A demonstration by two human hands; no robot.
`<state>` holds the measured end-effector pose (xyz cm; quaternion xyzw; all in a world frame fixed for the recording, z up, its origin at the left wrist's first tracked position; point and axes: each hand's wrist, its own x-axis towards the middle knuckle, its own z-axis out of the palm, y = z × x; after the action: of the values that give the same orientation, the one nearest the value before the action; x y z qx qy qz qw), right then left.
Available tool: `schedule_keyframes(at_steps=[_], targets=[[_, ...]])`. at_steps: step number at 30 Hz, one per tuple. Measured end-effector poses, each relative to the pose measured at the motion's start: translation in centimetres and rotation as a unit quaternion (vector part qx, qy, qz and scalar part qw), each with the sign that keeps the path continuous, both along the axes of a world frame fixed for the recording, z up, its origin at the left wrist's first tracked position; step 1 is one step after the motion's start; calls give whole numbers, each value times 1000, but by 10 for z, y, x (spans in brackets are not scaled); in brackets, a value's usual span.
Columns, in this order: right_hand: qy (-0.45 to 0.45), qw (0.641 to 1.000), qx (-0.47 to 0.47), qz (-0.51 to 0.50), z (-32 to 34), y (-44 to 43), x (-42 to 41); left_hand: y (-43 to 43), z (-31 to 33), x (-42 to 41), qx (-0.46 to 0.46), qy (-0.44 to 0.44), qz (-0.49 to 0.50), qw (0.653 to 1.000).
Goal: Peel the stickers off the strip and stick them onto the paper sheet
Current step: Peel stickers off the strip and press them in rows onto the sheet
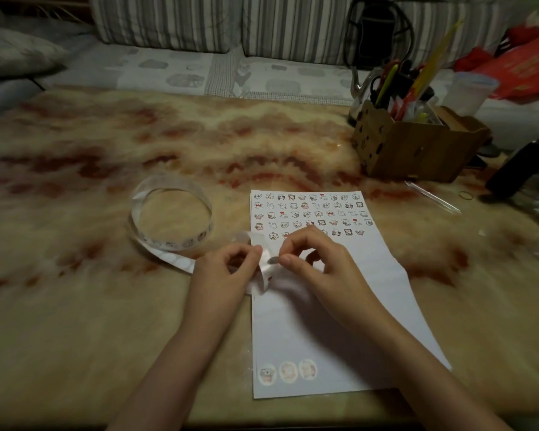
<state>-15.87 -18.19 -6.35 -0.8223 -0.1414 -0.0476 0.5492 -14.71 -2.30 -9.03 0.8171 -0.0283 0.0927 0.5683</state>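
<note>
Three round stickers (288, 371) sit at the near end of the paper sheet (339, 337) on the counter (75, 306). Over the sheet, the left hand (221, 270) holds the strip (181, 263) steady in a tight grip, so the right hand (319, 264), its grip pinching a sticker (273, 260), can pull it off.

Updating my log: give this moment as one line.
left hand holds white sticker strip | right hand pinches round sticker | white paper sheet partly filled

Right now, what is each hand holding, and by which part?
Left hand pinches the sticker strip at its fold near the loose end. Right hand pinches what looks like a sticker by its edge, at that same fold.
</note>
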Motion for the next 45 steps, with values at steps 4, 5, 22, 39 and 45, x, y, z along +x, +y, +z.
schedule_keyframes(at_steps=[4,5,22,39,45], targets=[[77,995,57,-40,12,-23,8,-1,-2,-2,38,2,9,999],[93,992,59,-63,16,-31,12,-1,-2,-2,43,2,8,999],[211,945,-24,-251,8,-127,57,0,-5,-2,63,3,8,998],[188,948,-70,-245,-3,-129,65,0,-5,-2,70,3,9,998],[161,952,-96,-242,-10,-131,68,1,-5,-2,76,-1,9,997]])
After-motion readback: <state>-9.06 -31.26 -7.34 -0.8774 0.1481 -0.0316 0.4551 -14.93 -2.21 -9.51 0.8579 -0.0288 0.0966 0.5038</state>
